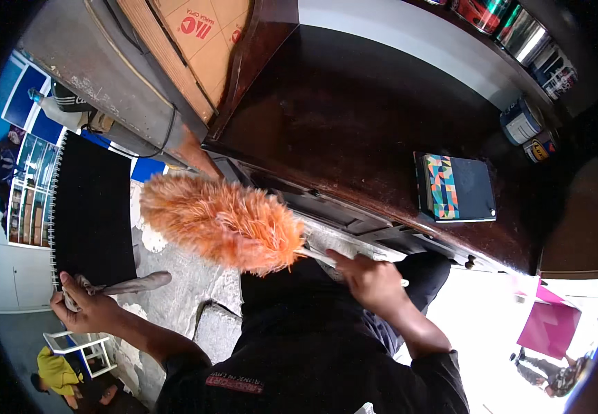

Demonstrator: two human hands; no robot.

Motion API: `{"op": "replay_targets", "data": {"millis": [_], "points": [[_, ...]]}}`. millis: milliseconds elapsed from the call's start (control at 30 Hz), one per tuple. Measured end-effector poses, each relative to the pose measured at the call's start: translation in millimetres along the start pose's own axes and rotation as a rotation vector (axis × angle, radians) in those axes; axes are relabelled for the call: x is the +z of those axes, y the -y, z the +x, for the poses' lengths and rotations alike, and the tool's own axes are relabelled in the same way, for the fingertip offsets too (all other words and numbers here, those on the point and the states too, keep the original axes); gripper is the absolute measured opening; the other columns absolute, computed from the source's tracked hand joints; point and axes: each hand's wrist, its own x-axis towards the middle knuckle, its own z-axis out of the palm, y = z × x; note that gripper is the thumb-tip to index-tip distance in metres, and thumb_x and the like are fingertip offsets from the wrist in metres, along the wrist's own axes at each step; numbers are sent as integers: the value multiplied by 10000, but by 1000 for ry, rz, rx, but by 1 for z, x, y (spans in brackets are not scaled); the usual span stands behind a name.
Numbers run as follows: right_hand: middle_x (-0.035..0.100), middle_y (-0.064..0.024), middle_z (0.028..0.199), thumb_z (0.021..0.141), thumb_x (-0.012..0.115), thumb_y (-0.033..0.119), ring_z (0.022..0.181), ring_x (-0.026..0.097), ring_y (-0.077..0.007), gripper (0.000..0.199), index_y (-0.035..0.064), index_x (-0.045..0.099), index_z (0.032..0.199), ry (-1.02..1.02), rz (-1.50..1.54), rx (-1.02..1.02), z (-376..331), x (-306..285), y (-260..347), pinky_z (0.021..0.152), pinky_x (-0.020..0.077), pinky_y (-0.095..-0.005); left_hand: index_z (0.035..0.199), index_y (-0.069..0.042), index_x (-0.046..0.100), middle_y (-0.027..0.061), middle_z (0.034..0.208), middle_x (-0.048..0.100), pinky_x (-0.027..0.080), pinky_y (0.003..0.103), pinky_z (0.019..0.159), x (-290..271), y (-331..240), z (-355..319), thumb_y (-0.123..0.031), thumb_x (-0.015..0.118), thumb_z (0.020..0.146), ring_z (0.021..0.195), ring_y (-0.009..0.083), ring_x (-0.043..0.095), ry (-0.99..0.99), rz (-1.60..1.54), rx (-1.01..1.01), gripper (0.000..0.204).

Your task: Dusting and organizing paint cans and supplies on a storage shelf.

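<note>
Duster (221,222), orange and fluffy, is held by its pale handle in the right hand (371,281), fingers closed tight around the handle. The feather head is pointed toward the person's left and is hung just off the front edge of the dark wooden counter (340,131), over the drawer fronts, not touching the top as far as can be seen. The left hand (81,307) is closed on the bottom edge of a black spiral-bound notebook (92,210), which is held upright, with a grey cloth (133,283) pinched in the same grip and trailing to the right. A small book with a dark cover and a multicoloured geometric strip (456,188) is laid flat on the counter, well apart from the duster. Paint cans (523,123) are stood at the counter's far right, with more tins on a shelf above. A cardboard box (195,41) is seen at the far left end.
</note>
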Motion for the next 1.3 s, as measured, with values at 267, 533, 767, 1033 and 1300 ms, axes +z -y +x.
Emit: {"op": "replay_targets", "data": {"millis": [267, 533, 767, 1033, 1300], "points": [[693, -177, 869, 918, 533, 37, 738, 669, -364, 406, 141, 614, 1301, -486, -432, 575, -33, -146, -59, 624, 527, -454, 805, 19, 622, 47, 711, 614, 466, 260, 521, 20, -7, -13, -265, 786, 859, 609, 107, 543, -47, 36, 138, 333], [659, -179, 859, 898, 469, 43, 731, 672, -377, 522, 180, 511, 1400, -287, -572, 420, 88, -141, -65, 629, 552, -475, 793, -18, 590, 29, 703, 579, 470, 258, 519, 32, -36, -30, -229, 774, 869, 603, 101, 528, 5, -211, 9, 290], [679, -132, 734, 915, 557, 96, 670, 677, -315, 360, 172, 659, 1252, -225, -152, 227, 22, -139, -9, 587, 536, -418, 815, -34, 571, 53, 765, 594, 491, 253, 532, 60, -71, -32, -155, 761, 870, 663, 115, 556, 58, -505, -69, 232], [703, -117, 749, 884, 658, 39, 596, 646, -204, 292, 137, 725, 1151, -149, 302, 249, -112, -81, -72, 583, 508, -307, 836, -23, 545, 31, 764, 580, 461, 239, 553, 148, -115, -73, -117, 742, 882, 654, 97, 536, 277, -742, -178, 223], [652, -31, 713, 933, 653, 101, 692, 530, -34, 239, 109, 715, 1163, -140, 574, 670, -186, 47, -123, 631, 479, -246, 852, 11, 531, 112, 743, 573, 462, 328, 617, 295, -135, -163, -154, 675, 928, 645, 211, 561, 517, -638, -62, 232]]}}
